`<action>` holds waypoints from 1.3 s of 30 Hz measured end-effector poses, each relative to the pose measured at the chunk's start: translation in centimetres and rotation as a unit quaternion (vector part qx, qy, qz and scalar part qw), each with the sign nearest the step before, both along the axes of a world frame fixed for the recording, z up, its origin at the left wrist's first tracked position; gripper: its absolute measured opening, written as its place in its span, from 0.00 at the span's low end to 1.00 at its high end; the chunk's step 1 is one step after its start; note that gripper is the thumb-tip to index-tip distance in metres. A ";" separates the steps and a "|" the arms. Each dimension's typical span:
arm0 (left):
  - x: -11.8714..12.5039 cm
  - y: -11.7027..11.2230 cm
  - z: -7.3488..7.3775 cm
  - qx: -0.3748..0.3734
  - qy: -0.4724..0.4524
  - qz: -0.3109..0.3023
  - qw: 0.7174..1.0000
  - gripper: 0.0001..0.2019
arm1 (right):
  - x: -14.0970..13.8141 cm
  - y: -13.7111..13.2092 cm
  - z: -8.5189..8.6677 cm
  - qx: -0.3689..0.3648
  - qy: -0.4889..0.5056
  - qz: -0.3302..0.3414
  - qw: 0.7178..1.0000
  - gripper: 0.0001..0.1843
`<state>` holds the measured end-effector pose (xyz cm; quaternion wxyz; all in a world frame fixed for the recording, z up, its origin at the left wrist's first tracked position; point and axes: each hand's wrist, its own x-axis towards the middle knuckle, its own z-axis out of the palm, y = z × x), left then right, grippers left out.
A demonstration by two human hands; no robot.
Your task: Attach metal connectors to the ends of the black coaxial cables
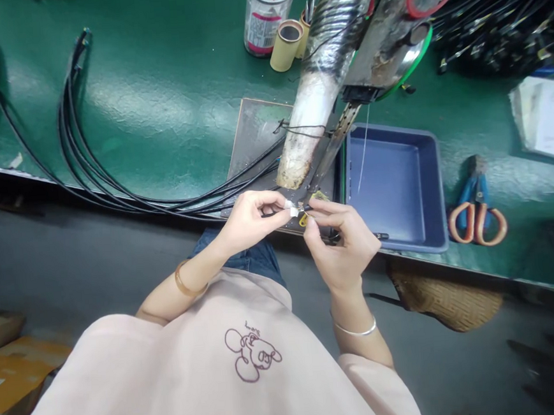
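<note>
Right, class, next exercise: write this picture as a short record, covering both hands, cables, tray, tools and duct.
Left hand: pinching a black cable
Right hand: beside the left, at something too small to identify
Cables: black, trailing leftward
Tray: blue, right of the hands
Tools: orange-handled scissors, right of the tray
Duct: tip just beyond the hands

we look through a single camera worn on the head, facing forward and steeply down. our pale shirt (185,381) fills the nearest, lower part of the view; the left hand (252,221) and right hand (341,241) sit near the middle, within arm's reach of the lens. beyond them the green table (154,115) spreads across the top, its front edge slanting down to our right, where the dim corner seems too dark to judge well.
</note>
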<state>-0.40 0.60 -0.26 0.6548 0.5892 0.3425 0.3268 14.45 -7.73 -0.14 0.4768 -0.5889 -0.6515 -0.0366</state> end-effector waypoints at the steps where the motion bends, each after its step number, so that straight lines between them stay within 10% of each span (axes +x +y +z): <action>1: 0.0 0.0 0.0 0.001 0.001 0.002 1.000 0.07 | 0.0 0.0 0.0 -0.001 0.000 -0.002 1.000 0.09; 39: -0.4 -0.8 0.2 0.103 0.029 0.030 0.994 0.05 | -0.1 -0.2 0.1 0.010 -0.040 0.009 0.999 0.10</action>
